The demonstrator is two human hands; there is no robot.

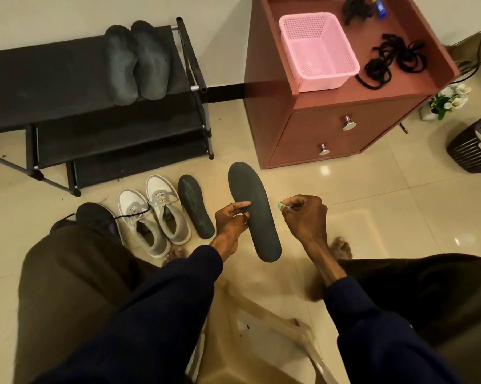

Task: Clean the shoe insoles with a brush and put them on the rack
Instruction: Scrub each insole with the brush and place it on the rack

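My left hand (232, 220) grips a dark grey insole (254, 212) by its left edge and holds it above the floor, toe end pointing away. Just right of the insole, my right hand (303, 214) curls around a small green brush (281, 206), of which only the tip shows. A second dark insole (195, 206) lies flat on the tiles beside the white sneakers. Two more dark insoles (137, 62) lie side by side on the top shelf of the black shoe rack (53, 79) at the back left.
A pair of white and grey sneakers (153, 217) and a black shoe (95, 217) stand on the floor to the left. A reddish cabinet (344, 117) at the right carries a pink basket (317, 51) and black laces (389, 62). A dark striped basket (474, 145) stands far right.
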